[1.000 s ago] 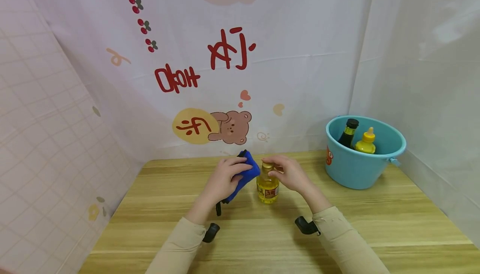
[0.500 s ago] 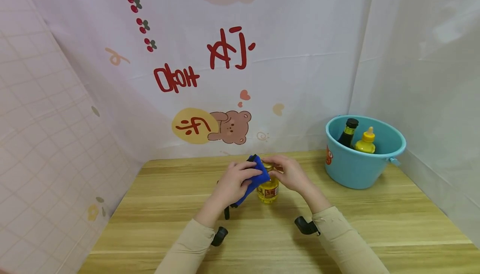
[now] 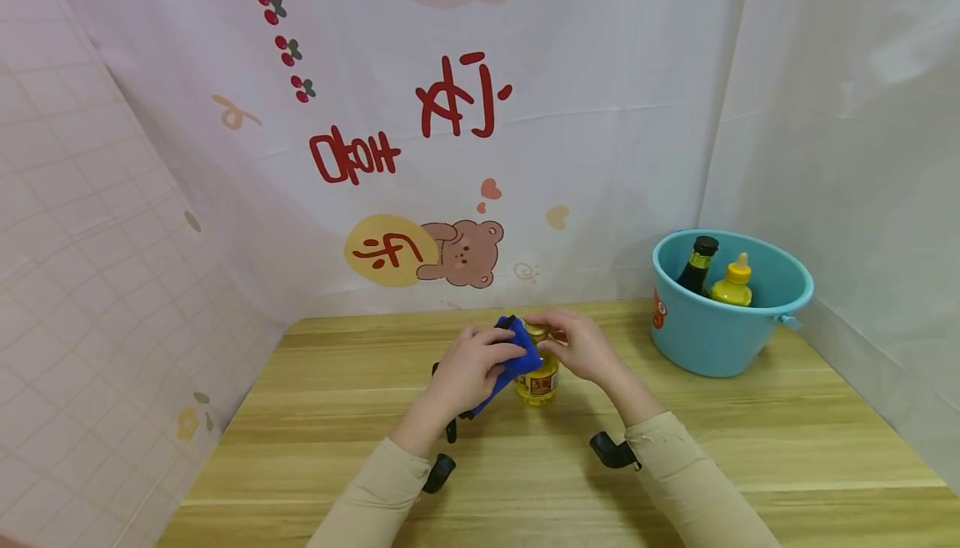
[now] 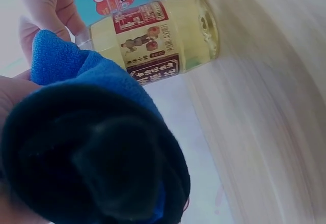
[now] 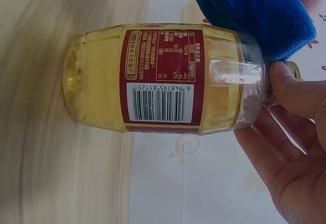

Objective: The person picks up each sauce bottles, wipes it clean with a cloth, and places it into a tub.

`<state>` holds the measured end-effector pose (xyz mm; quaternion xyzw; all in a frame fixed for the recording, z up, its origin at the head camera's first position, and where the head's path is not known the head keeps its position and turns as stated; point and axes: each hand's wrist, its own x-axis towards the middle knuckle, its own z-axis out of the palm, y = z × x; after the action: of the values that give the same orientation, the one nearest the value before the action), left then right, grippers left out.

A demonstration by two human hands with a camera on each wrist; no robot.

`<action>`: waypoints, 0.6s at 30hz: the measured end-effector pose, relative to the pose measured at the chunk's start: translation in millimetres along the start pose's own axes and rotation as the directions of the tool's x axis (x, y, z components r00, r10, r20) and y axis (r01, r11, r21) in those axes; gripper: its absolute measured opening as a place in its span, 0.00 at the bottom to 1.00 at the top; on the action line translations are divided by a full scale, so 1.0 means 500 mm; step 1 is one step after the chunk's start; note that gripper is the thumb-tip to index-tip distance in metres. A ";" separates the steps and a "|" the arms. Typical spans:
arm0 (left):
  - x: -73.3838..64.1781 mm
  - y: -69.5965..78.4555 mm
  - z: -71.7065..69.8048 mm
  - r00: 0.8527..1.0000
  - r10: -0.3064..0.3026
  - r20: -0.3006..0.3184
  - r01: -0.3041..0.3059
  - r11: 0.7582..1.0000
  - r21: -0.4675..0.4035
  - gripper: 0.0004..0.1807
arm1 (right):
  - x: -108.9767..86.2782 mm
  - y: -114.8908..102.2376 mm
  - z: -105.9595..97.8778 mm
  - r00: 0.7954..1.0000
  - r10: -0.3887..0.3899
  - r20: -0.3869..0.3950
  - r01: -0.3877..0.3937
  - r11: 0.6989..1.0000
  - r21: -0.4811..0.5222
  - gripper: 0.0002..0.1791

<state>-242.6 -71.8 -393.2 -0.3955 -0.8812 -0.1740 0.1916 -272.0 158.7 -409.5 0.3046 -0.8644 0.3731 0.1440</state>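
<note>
A small clear bottle of yellow oil (image 3: 538, 386) with a dark red label stands upright on the table. My right hand (image 3: 583, 349) grips it by the neck just under the gold cap; in the right wrist view the thumb (image 5: 286, 89) lies along the neck and the barcode faces the camera. My left hand (image 3: 471, 369) holds a folded blue cloth (image 3: 517, 364) with black edging, its fingers over the top. In the right wrist view the cloth (image 5: 254, 15) lies against the bottle's shoulder. The left wrist view shows the cloth's dark end large in front, hiding part of the bottle (image 4: 153, 35).
At the back right a light blue bucket (image 3: 705, 344) holds a dark bottle (image 3: 696, 268) and a yellow squeeze bottle (image 3: 732, 288). Wood-grain table (image 3: 337, 414) surface lies around the hands. A printed white curtain (image 3: 600, 156) hangs behind. Black camera mounts sit by both wrists.
My left hand has moved right with the blue cloth, from beside the bottle to against it, covering part of its upper side. The right hand and the bottle have stayed in place.
</note>
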 end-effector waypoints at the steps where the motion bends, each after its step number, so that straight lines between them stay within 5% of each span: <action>1: -0.002 0.000 0.001 1.000 0.000 -0.001 0.000 1.000 -0.002 0.18 | 0.000 0.000 0.000 1.000 0.001 0.001 -0.001 1.000 0.005 0.21; 13: -0.035 -0.013 0.017 0.999 0.030 -0.041 -0.032 0.998 -0.049 0.17 | 0.001 0.004 0.005 1.000 -0.013 -0.004 0.013 0.999 0.036 0.22; 18: -0.054 -0.020 0.033 1.000 0.017 -0.003 -0.017 0.999 -0.039 0.17 | 0.001 0.002 0.002 1.000 -0.009 -0.001 0.009 0.999 0.034 0.22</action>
<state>-236.9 -87.5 -421.7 -0.4066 -0.8740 -0.1902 0.1862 -273.1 158.1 -410.6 0.3106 -0.8564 0.3875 0.1410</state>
